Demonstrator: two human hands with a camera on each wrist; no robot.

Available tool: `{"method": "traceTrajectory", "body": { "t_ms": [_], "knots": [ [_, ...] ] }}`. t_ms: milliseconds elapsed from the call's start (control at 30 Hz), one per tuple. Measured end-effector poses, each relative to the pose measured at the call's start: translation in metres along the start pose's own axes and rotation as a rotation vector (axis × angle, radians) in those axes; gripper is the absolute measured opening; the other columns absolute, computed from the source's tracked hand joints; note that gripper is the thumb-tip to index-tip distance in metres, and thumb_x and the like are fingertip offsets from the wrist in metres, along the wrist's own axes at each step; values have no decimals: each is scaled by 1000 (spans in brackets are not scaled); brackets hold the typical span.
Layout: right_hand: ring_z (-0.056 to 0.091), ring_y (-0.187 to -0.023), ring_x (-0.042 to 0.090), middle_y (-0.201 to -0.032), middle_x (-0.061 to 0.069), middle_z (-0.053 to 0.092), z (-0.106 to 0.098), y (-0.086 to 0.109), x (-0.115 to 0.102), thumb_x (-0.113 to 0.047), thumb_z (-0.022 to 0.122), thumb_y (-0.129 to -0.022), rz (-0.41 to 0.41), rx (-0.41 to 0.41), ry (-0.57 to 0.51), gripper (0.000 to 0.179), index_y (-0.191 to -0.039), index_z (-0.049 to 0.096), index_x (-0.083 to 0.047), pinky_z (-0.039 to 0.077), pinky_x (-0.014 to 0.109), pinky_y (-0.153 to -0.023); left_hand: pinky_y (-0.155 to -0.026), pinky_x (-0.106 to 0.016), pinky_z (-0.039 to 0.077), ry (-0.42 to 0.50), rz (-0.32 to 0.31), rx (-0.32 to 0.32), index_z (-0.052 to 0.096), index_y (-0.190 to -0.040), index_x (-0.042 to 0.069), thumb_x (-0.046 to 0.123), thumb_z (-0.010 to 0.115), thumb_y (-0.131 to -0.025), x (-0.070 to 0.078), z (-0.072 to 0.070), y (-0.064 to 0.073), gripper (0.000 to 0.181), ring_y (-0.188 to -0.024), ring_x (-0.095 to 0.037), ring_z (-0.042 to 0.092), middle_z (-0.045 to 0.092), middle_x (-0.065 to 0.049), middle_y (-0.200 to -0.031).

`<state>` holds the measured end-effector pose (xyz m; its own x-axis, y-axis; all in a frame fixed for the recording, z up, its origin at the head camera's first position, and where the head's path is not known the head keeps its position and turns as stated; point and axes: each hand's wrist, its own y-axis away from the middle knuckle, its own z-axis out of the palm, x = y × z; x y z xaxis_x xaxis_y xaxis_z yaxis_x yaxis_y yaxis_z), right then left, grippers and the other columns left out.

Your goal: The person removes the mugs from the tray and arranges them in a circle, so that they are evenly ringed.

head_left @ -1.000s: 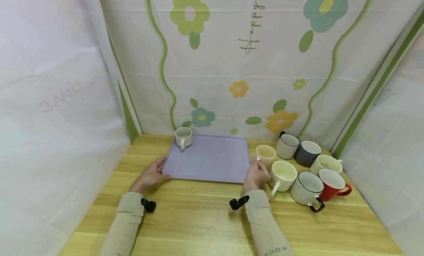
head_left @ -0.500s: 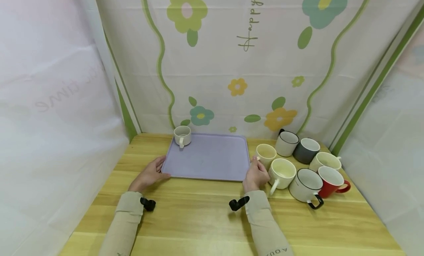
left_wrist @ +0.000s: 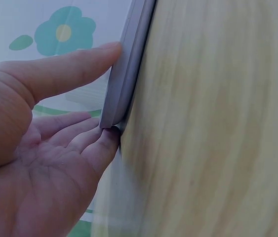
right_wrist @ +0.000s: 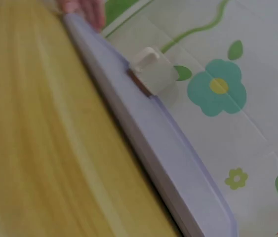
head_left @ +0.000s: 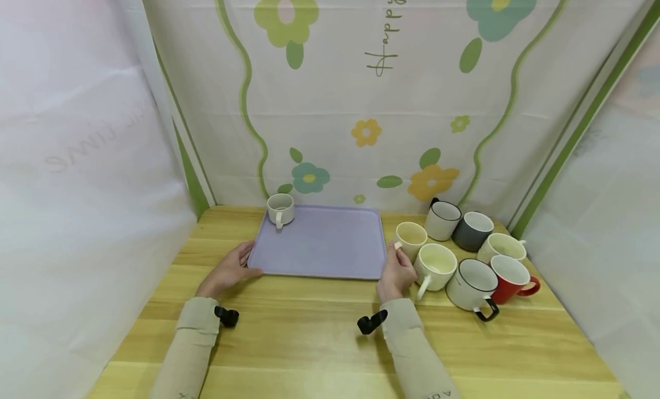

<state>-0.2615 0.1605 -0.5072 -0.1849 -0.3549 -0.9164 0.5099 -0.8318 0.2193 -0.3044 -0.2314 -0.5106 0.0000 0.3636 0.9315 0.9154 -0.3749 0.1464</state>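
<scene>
My left hand [head_left: 231, 270] is at the near left corner of a lilac tray [head_left: 322, 241]. In the left wrist view the thumb [left_wrist: 87, 64] lies against the tray's rim, and the extended fingertips touch its corner from the side. At the tray's near right corner, my right hand [head_left: 397, 274] pinches the handle [head_left: 398, 246] of a pale yellow mug [head_left: 412, 234], which stands upright beside the tray. A small white mug [head_left: 281, 207] sits on the tray's far left corner, handle toward me. The right wrist view shows this white mug [right_wrist: 153, 74] on the tray too.
Several mugs crowd the wooden table's right side: a cream mug [head_left: 435, 264], a black-rimmed white mug [head_left: 466, 290], a red mug [head_left: 507, 284], a dark grey mug [head_left: 471, 235], another black-rimmed one behind and a cream one. Printed cloth [head_left: 330, 101] hangs behind and at both sides.
The head view has shifted slightly, so everything appears a little higher and further left. Both hands, the tray and the mugs keep nearly the same places relative to each other.
</scene>
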Motion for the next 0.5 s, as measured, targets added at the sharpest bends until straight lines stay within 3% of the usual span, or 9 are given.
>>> {"method": "traceTrajectory", "body": {
  "t_ms": [167,300,500],
  "knots": [
    [62,-92,5,-99,-5,71,-10,9,-5,-18,82,-93,-80,-84,125,37,-125,76,-1,53,10,-76,-134,-55,17,8,9,-8,6,-169,-1,7,74,-99,-1,-2,0,98,-165,-43,6,3,-22,-178],
    [63,-102,9,-119,12,72,-19,13,-9,-14,80,-94,-182,-146,118,41,-131,72,1,55,9,-85,-134,-56,17,2,17,-13,6,-169,-2,6,73,-99,0,-3,0,97,-164,-44,7,3,-23,-178],
    [68,-117,28,-129,23,72,-17,21,-16,-15,80,-95,-321,-301,205,41,-132,71,2,55,33,-110,-134,-54,19,-10,6,-6,7,-169,-1,6,74,-98,-2,-1,-2,97,-165,-42,10,5,-22,-178]
  ]
}}
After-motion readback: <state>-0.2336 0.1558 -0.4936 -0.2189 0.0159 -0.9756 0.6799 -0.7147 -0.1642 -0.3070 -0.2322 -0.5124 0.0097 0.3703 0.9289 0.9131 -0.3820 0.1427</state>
